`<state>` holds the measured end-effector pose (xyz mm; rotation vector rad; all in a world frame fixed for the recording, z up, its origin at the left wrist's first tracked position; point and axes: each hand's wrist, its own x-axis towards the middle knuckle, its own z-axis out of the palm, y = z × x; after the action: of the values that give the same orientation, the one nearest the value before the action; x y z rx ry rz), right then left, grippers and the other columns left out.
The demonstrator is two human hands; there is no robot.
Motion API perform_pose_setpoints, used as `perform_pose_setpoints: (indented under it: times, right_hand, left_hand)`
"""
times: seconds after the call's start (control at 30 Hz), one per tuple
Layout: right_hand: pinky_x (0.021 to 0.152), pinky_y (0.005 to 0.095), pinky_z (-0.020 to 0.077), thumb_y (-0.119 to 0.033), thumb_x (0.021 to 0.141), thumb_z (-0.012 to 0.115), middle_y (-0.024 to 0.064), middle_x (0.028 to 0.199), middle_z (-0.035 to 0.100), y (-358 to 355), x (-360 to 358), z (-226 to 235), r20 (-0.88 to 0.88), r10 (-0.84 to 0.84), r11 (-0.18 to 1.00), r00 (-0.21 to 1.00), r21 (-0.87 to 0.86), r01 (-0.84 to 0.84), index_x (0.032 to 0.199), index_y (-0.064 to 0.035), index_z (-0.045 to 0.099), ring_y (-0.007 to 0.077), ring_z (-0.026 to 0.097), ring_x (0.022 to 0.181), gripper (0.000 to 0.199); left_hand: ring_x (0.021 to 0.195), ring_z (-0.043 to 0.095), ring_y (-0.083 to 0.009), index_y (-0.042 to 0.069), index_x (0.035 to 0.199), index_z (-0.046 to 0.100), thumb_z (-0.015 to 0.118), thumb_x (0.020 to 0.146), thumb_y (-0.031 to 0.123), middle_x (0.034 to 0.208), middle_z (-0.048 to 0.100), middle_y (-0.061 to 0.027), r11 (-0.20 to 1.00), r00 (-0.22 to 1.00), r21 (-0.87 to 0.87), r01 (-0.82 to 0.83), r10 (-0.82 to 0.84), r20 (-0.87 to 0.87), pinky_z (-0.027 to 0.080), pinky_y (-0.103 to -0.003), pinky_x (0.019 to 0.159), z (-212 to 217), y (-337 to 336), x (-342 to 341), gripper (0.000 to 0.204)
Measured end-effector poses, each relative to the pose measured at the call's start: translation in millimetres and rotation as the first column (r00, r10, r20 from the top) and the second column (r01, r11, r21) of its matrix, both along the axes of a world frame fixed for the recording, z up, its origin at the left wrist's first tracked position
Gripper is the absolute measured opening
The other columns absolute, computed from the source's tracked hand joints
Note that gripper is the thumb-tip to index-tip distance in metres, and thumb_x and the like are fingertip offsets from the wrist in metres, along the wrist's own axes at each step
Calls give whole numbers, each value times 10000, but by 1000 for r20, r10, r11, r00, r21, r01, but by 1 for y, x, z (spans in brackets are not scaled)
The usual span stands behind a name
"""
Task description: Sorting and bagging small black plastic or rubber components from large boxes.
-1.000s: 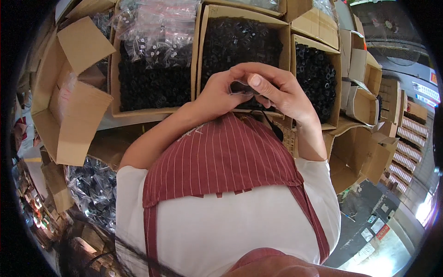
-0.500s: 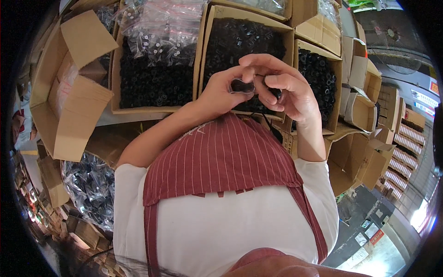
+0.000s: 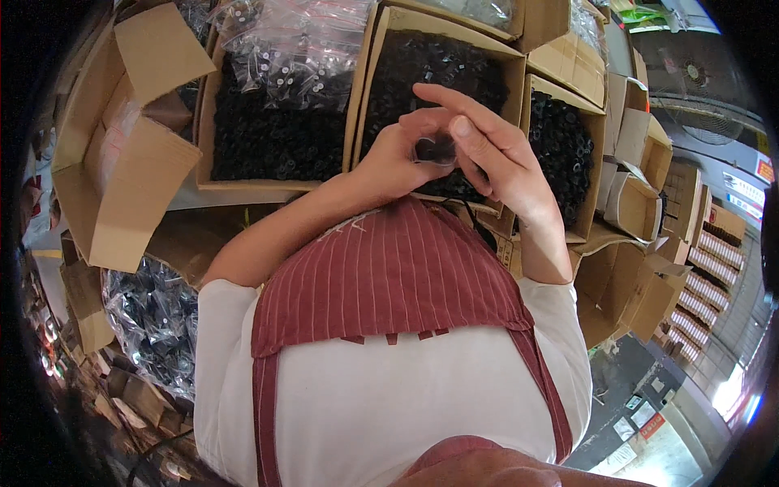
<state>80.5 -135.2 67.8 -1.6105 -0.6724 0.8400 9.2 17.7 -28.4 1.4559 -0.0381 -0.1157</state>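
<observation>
- Above the middle box (image 3: 517, 81), head view: my left hand (image 3: 389, 162) is curled around a clear pouch (image 3: 435, 151), mouth toward the camera, presumably to keep it spread.
- Right hand (image 3: 501, 158) just beside the pouch mouth, fingers bent, index reaching out; can't tell whether it grips anything (palm's hidden).
- Pouch interior looks dark; contents unclear.
- Both hands sit in front of my apron (image 3: 389, 276), probably for easy sight and short reach.
- Left box (image 3: 260, 185): clear bags (image 3: 296, 32) lie over small black parts, likely parked within reach.
</observation>
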Motion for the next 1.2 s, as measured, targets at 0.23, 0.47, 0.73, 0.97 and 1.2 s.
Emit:
perform_pose_setpoints:
  times: [0.23, 0.47, 0.73, 0.97, 1.2]
  right_hand:
    - [466, 180, 284, -334, 1084, 408, 12, 1066, 661, -2, 9, 1, -110, -31, 998, 993, 42, 36, 1408, -31, 520, 8, 391, 558, 457]
    - [616, 219, 400, -226, 1013, 495, 72, 1141, 632, -2, 13, -4, -413, -95, 957, 906, 214, 198, 1327, 6, 563, 80, 507, 727, 396]
    - [1003, 324, 418, -76, 938, 507, 130, 1282, 608, 8, 3, -2, -327, -9, 944, 945, 308, 116, 1351, 8, 541, 191, 568, 1154, 423]
    - [1125, 400, 338, -6, 838, 548, 215, 1418, 530, 8, -2, -12, 208, 60, 966, 976, 234, -110, 1480, 7, 402, 304, 497, 1336, 658]
    - [1087, 386, 409, 2, 870, 579, 136, 1379, 579, -42, 34, -8, 304, -359, 923, 883, 255, 287, 1410, -17, 504, 258, 530, 1307, 545]
  left_hand:
    - [1146, 591, -189, 39, 1189, 623, 751, 827, 46, 1133, 663, -59, 1000, 1000, -12, 14, -14, 13, 446, -367, 1014, 2, 3, 3, 384]
    - [1093, 604, -174, 45, 1102, 634, 732, 837, 35, 1063, 664, -31, 996, 996, 0, 88, -88, 0, 449, -363, 997, -1, 5, 4, 283]
    - [1138, 597, -181, 23, 1218, 611, 743, 825, 8, 1152, 654, -77, 994, 997, -90, 53, -48, 59, 463, -350, 1011, 5, 0, 3, 415]
    - [958, 656, -176, 28, 1159, 621, 748, 832, 49, 1027, 687, -74, 1000, 976, -17, -25, 28, 216, 507, -318, 881, -3, -2, 3, 352]
    - [947, 605, -103, 69, 1039, 607, 698, 858, -14, 1020, 628, -21, 992, 986, -114, 58, -39, 163, 485, -278, 870, 7, 6, 3, 219]
